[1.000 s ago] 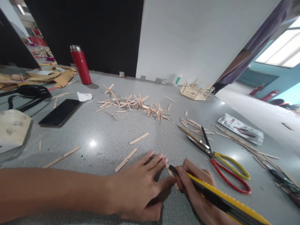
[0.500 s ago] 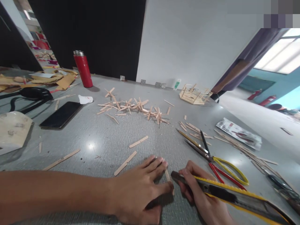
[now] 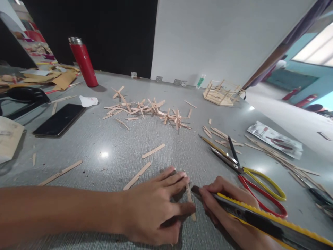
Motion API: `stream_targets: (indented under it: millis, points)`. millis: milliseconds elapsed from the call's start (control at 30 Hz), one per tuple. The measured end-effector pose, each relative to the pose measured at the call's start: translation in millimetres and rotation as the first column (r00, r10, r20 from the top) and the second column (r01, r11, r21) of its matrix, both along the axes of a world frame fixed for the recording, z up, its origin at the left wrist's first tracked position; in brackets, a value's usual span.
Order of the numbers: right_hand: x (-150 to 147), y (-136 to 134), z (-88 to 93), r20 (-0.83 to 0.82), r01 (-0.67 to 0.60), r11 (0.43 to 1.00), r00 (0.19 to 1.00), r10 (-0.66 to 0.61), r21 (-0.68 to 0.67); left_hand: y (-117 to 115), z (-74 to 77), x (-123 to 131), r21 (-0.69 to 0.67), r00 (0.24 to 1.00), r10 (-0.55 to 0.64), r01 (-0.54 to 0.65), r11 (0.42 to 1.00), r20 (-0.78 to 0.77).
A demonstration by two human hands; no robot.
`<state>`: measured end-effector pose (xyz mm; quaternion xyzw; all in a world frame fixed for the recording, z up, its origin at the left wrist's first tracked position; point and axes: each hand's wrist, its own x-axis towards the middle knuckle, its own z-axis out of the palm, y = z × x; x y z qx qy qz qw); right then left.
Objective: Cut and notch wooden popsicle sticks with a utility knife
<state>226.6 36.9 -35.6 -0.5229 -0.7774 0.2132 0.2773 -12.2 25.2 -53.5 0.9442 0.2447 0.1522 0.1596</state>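
My left hand (image 3: 156, 205) lies over a wooden craft stick (image 3: 189, 196), its fingertips at the far end and its thumb near the close end, pinning the stick to the table. A small notch shows midway along the stick. My right hand (image 3: 221, 211) is wrapped round a yellow and black utility knife (image 3: 260, 218). The knife's dark tip points left, just beside the stick; whether it touches cannot be made out. Beyond my left hand lie two more notched craft sticks, one nearer (image 3: 137, 175) and one farther (image 3: 153, 151).
Red-and-yellow-handled scissors (image 3: 262, 187) lie right of my hands. Across the back spread a pile of joined sticks (image 3: 156, 109), a red flask (image 3: 84, 64) and a wooden stick frame (image 3: 221, 95). A phone (image 3: 59, 119) lies left; a silver packet (image 3: 275, 139) lies right.
The view has shifted slightly, and a person's arm at the back right shows less. The knife tip stays close beside the stick; both hands keep nearly the same pose.
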Motion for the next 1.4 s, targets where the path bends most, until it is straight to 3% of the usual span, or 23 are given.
stream_targets:
  millis: [133, 267, 367, 533, 767, 967, 1100, 1233, 1400]
  points:
    - [2.2, 5.1, -1.1, 0.001, -0.030, 1.000, 1.000, 0.030, 0.008, -0.6, -1.9, 0.6, -0.037, 0.998, 0.015, -0.013, 0.999, 0.054]
    - [8.2, 8.5, -2.1, -0.140, -0.099, 0.966, 0.988, 0.066, -0.241, 0.1, -3.2, 1.7, -0.068, 0.996, 0.019, -0.013, 0.998, 0.082]
    - [7.9, 7.2, -1.7, -0.232, -0.122, 0.938, 0.972, 0.046, -0.325, 0.7, -3.9, 2.1, -0.109, 0.990, 0.075, -0.062, 0.992, 0.120]
    - [1.2, 1.9, -1.1, -0.203, -0.071, 0.961, 0.979, 0.016, -0.268, -0.5, -8.4, 1.6, -0.098, 0.964, 0.234, -0.223, 0.970, 0.128]
    - [0.8, 2.8, -5.8, -0.164, -0.079, 0.965, 0.986, 0.038, -0.250, -2.6, -16.4, 4.6, 0.127, 0.960, 0.190, -0.219, 0.968, 0.207]
    - [0.2, 7.8, -8.3, -0.169, -0.063, 0.980, 0.985, 0.031, -0.187, -3.9, -12.8, 5.9, 0.172, 0.975, 0.093, -0.129, 0.977, 0.203]
    - [2.2, 8.3, -10.4, -0.189, -0.022, 0.992, 0.982, -0.002, -0.123, -3.0, -10.9, 7.4, 0.095, 0.966, 0.143, -0.166, 0.981, 0.216]
    - [1.0, 0.3, -4.3, -0.178, 0.011, 0.993, 0.984, -0.031, -0.114, 7.3, 4.2, 2.4, -0.101, 0.947, 0.256, -0.240, 0.966, 0.197]
    - [-0.9, -4.6, 4.5, -0.112, -0.070, 0.985, 0.992, 0.052, -0.160, 23.1, 16.6, -10.9, -0.172, 0.999, 0.038, -0.037, 0.984, 0.002]
